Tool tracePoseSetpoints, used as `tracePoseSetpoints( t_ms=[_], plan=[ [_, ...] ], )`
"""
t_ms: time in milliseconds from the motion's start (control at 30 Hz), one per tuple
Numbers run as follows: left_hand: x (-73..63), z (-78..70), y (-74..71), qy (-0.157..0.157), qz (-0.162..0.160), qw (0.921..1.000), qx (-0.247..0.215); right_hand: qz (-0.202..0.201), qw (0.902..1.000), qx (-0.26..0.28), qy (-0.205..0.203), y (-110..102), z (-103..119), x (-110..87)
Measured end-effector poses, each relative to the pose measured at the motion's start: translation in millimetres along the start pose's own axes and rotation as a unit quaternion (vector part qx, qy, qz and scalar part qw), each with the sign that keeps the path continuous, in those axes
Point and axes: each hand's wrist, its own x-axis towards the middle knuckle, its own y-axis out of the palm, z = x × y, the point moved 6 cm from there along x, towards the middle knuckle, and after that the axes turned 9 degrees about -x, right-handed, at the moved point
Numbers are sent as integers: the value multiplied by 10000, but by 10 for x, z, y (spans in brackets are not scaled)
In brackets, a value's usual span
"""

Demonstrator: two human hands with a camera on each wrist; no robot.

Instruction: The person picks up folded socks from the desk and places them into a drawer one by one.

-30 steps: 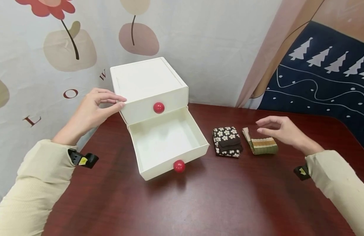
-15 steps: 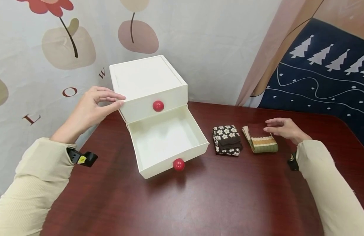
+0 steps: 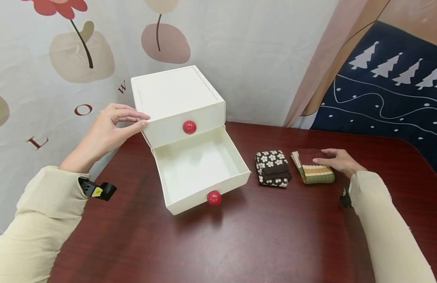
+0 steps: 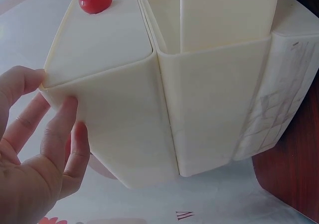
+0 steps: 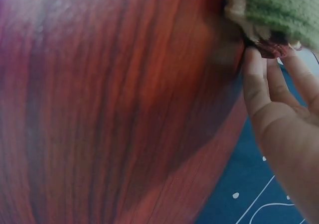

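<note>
A white two-drawer box [image 3: 177, 92] stands on the table with its lower drawer [image 3: 201, 165] pulled out and nothing inside. My left hand [image 3: 109, 127] holds the box's upper front left corner, thumb at the front edge; in the left wrist view its fingertips [image 4: 70, 104] lie against the side panel. On the right is a folded striped sock bundle [image 3: 315, 173] in maroon, ochre and green. My right hand [image 3: 338, 160] reaches over its right end, thumb and fingers touching it but spread apart. In the right wrist view the green knit [image 5: 284, 10] meets the fingertips.
A folded black sock bundle with white flowers [image 3: 272, 169] lies between the drawer and the striped one. Red knobs [image 3: 214, 197] stick out from both drawer fronts. Behind the dark red table [image 3: 239, 243] hang a printed curtain [image 3: 254, 59] and a navy tree-patterned cloth [image 3: 388, 86].
My right hand has moved down and slightly back from above the striped sock bundle onto its right end. The left hand stays at the box corner; the drawer and flowered bundle have not moved.
</note>
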Motion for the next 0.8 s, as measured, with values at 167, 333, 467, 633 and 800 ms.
tracePoseSetpoints(
  t_ms=[167,333,467,633,800],
  plan=[
    [-2,-11,-2,-15,2,10000,-30,-21,10000,-70,-1,2,-6,0],
    [-4,-4,4,-46,28,10000,-51,32,10000,-32,-8,2,-4,-14],
    [-11,12,1,-106,29,9999,-59,73,9999,82,-48,7,4,-23],
    [-18,13,-1,-157,3,9998,-88,69,9997,204,-74,3,1,-33],
    [-20,4,-4,-101,-17,9999,-96,48,9997,241,-33,-11,-7,-42]
  ],
)
